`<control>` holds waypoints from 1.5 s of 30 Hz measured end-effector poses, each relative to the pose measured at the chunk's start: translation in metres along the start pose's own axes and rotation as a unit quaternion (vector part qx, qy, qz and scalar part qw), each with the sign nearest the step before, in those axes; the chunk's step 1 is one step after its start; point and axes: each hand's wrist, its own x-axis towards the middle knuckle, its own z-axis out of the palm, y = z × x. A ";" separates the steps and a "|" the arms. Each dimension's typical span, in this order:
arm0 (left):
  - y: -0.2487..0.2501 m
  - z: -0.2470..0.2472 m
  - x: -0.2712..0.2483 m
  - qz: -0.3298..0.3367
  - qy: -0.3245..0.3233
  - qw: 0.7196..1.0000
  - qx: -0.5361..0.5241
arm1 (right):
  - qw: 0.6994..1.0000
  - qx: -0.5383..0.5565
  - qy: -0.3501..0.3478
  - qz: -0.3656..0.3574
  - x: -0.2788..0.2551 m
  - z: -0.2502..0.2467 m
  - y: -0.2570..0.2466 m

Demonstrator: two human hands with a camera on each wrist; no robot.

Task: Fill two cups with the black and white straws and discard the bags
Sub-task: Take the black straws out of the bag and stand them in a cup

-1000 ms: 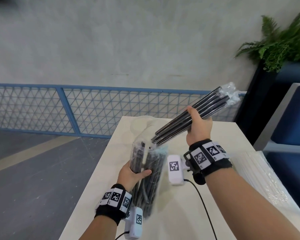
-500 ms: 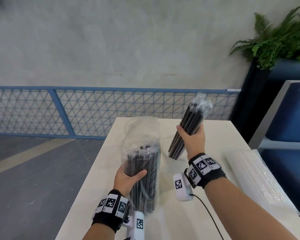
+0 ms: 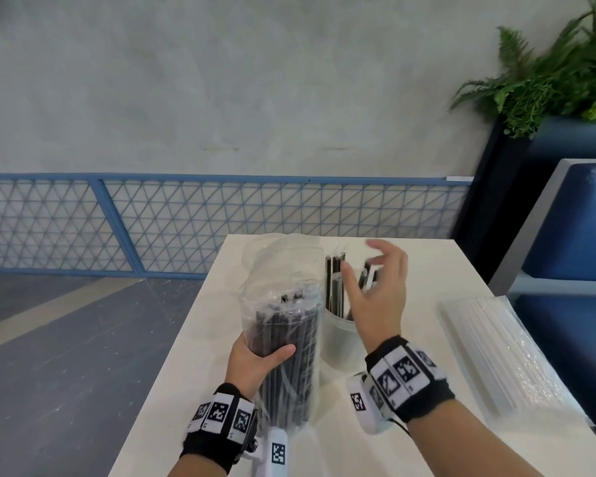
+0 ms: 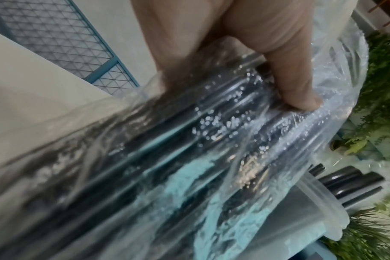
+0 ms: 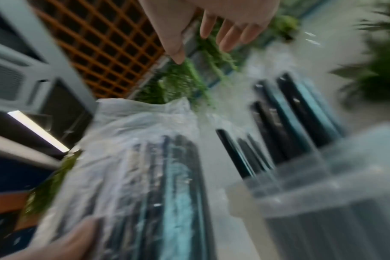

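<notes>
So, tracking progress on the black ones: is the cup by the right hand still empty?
No. Black straws stand in the clear cup, tops above its rim; more remain bagged.

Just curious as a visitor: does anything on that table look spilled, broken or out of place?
Nothing stands out. The black straws stand in the cup, the left hand holds the straw bag upright, and the white straws lie bagged at the table's right edge.

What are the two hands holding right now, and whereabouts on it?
The left hand grips the bag of black straws around its middle, thumb across the front. The right hand holds nothing, fingers spread above the cup.
</notes>
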 end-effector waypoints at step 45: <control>-0.002 -0.007 -0.009 -0.018 -0.100 0.995 -0.021 | 0.805 -0.202 -0.557 -0.008 -0.006 0.015 -0.016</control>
